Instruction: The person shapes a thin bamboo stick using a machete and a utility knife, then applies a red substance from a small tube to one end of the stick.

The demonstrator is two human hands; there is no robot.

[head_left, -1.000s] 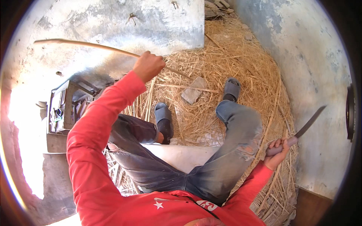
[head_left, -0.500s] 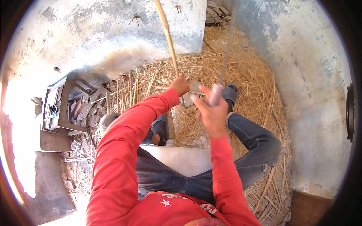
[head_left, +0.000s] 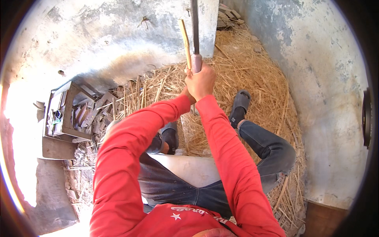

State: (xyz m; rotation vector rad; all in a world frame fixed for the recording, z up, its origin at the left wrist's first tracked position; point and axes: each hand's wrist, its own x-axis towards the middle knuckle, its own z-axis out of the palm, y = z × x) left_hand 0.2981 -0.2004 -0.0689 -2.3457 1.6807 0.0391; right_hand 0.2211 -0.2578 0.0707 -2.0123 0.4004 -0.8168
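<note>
Up front, both hands meet at one spot, stretched out ahead of the body over the straw. The right hand (head_left: 203,81) is closed in a full fist around the pale handle of one knife (head_left: 194,27), whose dark blade runs straight up to the top edge of the view. The left hand (head_left: 188,94) sits just under and behind the right one, mostly hidden by it; how far it is closed cannot be told, though it appears to hold the lower end of one cane (head_left: 184,41), a thin yellow strip that rises just left of the blade and close beside it. Two red sleeves (head_left: 130,158) run back from the hands to the lower edge. Below them are two legs in blue jeans, knees spread, on one white seat (head_left: 193,170). Two feet in grey sandals (head_left: 241,100) rest on a wide round heap of straw (head_left: 268,83). At left stands one open wooden crate (head_left: 65,114) with scraps in and around it. Grey, stained walls (head_left: 323,79) close the corner behind.
</note>
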